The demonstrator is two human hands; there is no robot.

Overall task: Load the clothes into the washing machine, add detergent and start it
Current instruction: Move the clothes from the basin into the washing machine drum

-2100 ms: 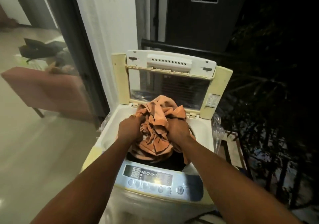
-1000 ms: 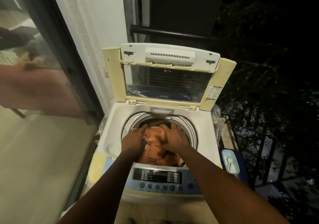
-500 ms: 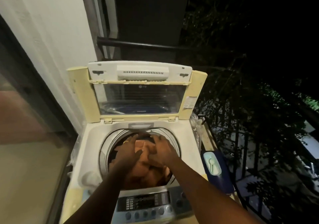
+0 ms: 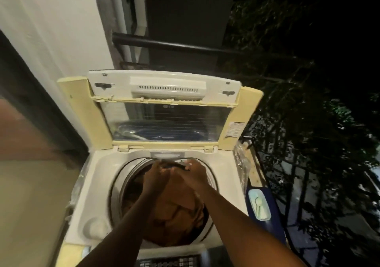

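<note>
Reaching into drum (image 4: 117,194), left hand (image 4: 155,177) beside right hand (image 4: 194,175), orange clothes (image 4: 174,213) beneath, grip too blurred

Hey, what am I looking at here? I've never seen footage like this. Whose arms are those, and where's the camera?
The camera sits on a person's head and looks forward and down, so the two arms coming in from the bottom are that person's own. There is only this one view. In front stands a top-loading washing machine with its lid raised upright. Orange clothes lie in the drum. The left hand and right hand reach in over the clothes near the drum's back rim. They are blurred, so I cannot tell whether they grip anything. The control panel shows at the bottom edge. Right of the machine is a blue tub with a pale lid.
</note>
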